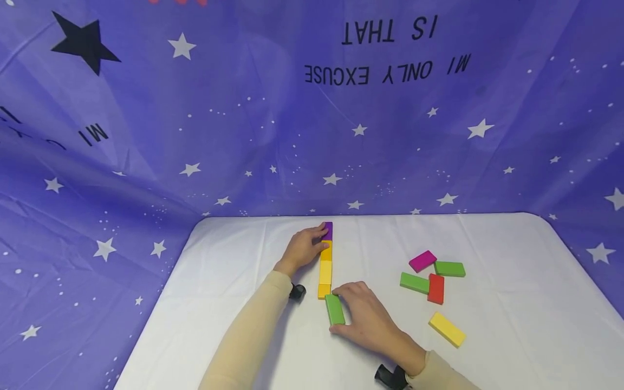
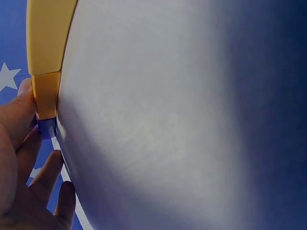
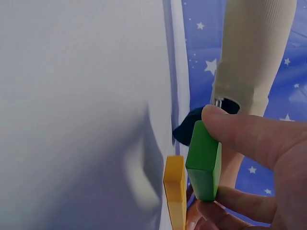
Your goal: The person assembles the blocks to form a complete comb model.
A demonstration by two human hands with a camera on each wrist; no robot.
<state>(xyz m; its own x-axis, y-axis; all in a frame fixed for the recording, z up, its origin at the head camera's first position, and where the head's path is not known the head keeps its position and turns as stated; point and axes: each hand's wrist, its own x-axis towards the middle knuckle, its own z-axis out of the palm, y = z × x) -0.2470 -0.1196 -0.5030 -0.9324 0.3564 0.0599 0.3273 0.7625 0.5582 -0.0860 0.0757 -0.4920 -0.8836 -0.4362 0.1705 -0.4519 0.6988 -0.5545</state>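
A straight row on the white table begins with a purple block (image 1: pixel 329 230) at the far end. An orange block (image 1: pixel 326 251) follows it, then a yellow block (image 1: pixel 325 272) nearer the body. My left hand (image 1: pixel 302 249) lies along the left side of the row, thumb touching the orange block and fingertips at the purple one. Between the thumb and fingers of my right hand (image 1: pixel 368 319) a green block (image 1: pixel 335 310) is gripped by its two ends. It is just beyond the near end of the row, slightly to the right, and its long side is tilted.
To the right lie loose blocks: a magenta block (image 1: pixel 422 261), a green block (image 1: pixel 450 269), another green block (image 1: pixel 414 283) against a red block (image 1: pixel 436 288), and a yellow block (image 1: pixel 447 329) closer in. A purple-blue star-patterned cloth (image 1: pixel 273 135) hangs behind the table (image 1: pixel 512 303).
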